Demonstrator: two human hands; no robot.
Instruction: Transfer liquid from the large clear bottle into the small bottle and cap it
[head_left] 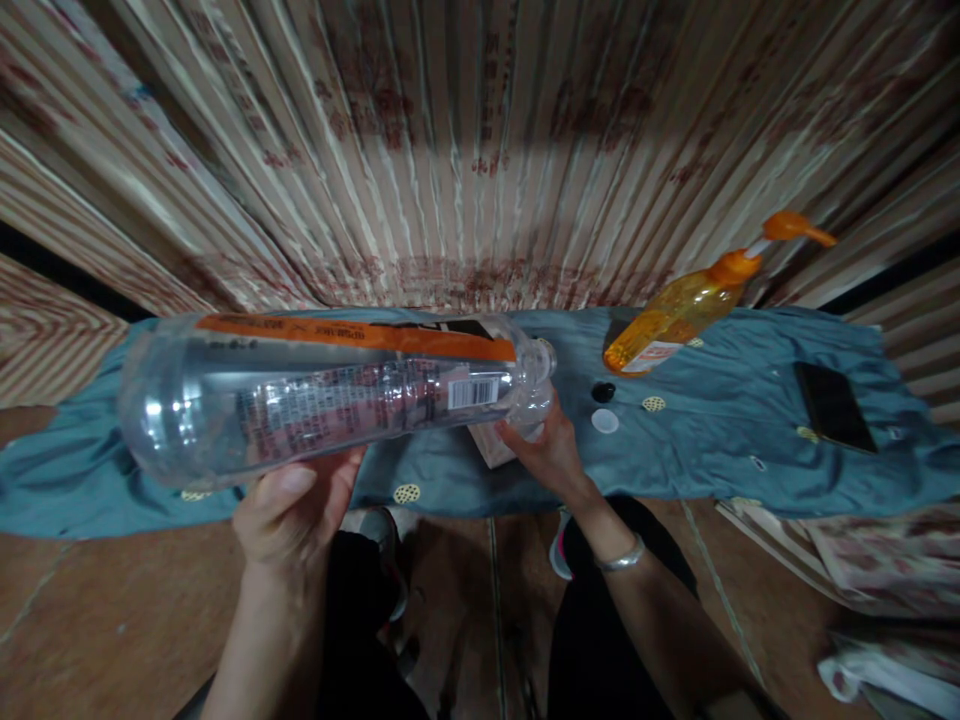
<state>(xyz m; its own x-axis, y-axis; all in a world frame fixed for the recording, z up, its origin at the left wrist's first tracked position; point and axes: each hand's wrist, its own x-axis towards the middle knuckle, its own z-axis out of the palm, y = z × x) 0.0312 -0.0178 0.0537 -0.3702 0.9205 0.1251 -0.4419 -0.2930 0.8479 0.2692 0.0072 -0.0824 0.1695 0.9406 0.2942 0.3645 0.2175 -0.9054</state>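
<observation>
A large clear plastic bottle (360, 400) with an orange-edged printed label and a barcode lies sideways in the air above the cloth. Its open mouth points right. My left hand (296, 500) supports the bottle's body from below, thumb against its side and other fingers partly hidden behind it. Around the narrow neck end closes my right hand (551, 445), with a silver bracelet on its wrist. To the right of that hand lie a small black cap (603, 391) and a white disc (605, 420). A pale box (491, 448) is partly hidden beneath the bottle.
An orange pump bottle (675, 315) stands on the blue cloth-covered surface (750, 400), back right. A dark flat phone-like object (834, 405) lies farther right. Behind hangs a patterned curtain (450, 150). My legs and shoes are below the front edge.
</observation>
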